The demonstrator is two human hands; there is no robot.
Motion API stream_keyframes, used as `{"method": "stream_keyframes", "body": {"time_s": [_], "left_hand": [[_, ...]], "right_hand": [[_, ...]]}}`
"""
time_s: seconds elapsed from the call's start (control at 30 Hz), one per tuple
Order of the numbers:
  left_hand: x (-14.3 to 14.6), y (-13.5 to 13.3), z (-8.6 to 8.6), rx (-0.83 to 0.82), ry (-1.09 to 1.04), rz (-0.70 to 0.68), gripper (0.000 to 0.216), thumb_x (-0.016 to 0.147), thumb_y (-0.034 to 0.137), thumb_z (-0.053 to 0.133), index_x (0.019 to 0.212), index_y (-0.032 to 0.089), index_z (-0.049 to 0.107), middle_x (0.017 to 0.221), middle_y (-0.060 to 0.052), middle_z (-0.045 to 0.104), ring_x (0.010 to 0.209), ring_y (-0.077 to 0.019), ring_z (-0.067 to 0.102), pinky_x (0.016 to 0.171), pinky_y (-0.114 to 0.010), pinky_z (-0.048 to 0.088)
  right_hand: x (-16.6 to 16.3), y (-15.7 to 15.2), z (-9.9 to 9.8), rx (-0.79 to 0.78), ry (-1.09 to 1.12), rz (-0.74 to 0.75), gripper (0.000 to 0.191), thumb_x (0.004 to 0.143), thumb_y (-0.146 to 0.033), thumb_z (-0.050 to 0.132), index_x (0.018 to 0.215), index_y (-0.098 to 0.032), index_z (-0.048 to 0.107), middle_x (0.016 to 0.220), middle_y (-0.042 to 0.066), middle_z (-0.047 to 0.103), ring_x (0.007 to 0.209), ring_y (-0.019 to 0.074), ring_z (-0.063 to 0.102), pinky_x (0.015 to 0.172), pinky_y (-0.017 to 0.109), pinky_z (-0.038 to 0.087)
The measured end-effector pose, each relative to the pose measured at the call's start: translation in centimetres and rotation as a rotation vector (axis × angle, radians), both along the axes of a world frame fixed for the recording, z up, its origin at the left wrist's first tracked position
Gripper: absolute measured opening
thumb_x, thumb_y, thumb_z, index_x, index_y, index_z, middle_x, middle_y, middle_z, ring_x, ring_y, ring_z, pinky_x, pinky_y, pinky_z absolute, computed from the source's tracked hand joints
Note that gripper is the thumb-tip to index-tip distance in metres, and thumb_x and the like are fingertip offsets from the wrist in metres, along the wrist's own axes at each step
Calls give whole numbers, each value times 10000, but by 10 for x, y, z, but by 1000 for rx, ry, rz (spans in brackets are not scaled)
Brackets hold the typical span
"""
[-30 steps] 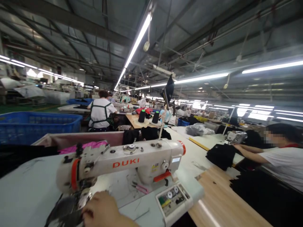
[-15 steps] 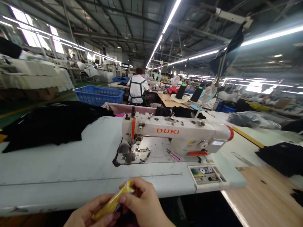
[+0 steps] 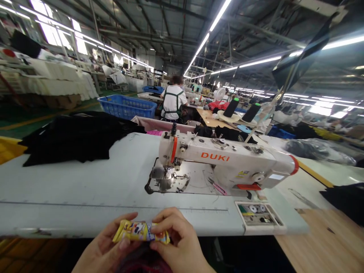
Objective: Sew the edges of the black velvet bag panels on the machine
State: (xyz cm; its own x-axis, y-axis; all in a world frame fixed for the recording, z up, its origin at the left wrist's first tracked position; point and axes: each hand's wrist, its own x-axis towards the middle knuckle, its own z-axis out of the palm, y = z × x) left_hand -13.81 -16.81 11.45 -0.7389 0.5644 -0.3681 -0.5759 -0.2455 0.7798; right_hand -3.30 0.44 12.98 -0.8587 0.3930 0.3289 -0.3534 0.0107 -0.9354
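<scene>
A small yellow snack packet with a printed cartoon lies level between both my hands, close to my body below the table's front edge. My left hand pinches its left end and my right hand pinches its right end. Beyond them a white DUKI sewing machine stands on the pale grey table, its needle plate bare of cloth.
A heap of black fabric lies at the table's back left. A small tray of bobbins sits at the front right, a wooden table beyond it. A blue crate and a person in a white shirt are behind.
The view swung left and down from the hall to my table. My hands came off the machine and took the yellow packet, which has turned from tilted to level.
</scene>
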Motion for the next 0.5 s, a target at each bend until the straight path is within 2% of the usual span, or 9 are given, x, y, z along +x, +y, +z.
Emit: {"method": "stream_keyframes", "body": {"time_s": [0.07,0.13,0.27,0.37,0.43,0.5], "left_hand": [[0,-1,-5,45,-45,-50,552,731,374,942,1214,238,713,1033,-74,817,915,-259,784,852,-334,649],[-1,-5,-9,39,-70,-106,478,797,384,895,1215,235,716,1063,-82,814,953,-273,783,867,-349,645],[-2,-9,-7,0,-22,-111,501,763,377,915,1207,226,738,1195,-98,791,1046,-344,765,916,-410,643],[0,-6,3,46,-22,-61,444,731,333,939,1115,219,745,1178,-96,796,1042,-344,767,935,-427,644],[0,-2,10,73,-54,31,391,702,283,960,1003,219,718,1161,-75,799,1030,-303,774,933,-387,646],[-1,0,13,107,-89,128,400,649,221,986,902,214,676,1133,-46,799,1045,-260,771,932,-320,643]], "right_hand": [[2,-3,0,163,48,-43,439,737,23,770,988,-336,799,1100,-6,676,989,154,677,874,269,511],[4,-8,-2,188,50,-2,407,762,-45,788,1038,-344,792,1124,5,661,989,166,669,869,283,513],[2,-16,-9,-38,-50,77,215,800,-328,859,979,-276,751,1122,35,654,996,207,647,841,309,518],[-2,-17,-5,-189,-102,-82,214,853,-348,829,1001,-273,695,1168,34,653,1000,187,648,853,296,521],[1,-20,5,-180,-62,-178,219,875,-371,818,1013,-271,681,1181,42,653,1088,202,634,956,325,509],[12,-28,17,-108,-9,-165,205,910,-419,783,993,-259,685,1147,58,668,1136,230,625,1009,371,506]]}}
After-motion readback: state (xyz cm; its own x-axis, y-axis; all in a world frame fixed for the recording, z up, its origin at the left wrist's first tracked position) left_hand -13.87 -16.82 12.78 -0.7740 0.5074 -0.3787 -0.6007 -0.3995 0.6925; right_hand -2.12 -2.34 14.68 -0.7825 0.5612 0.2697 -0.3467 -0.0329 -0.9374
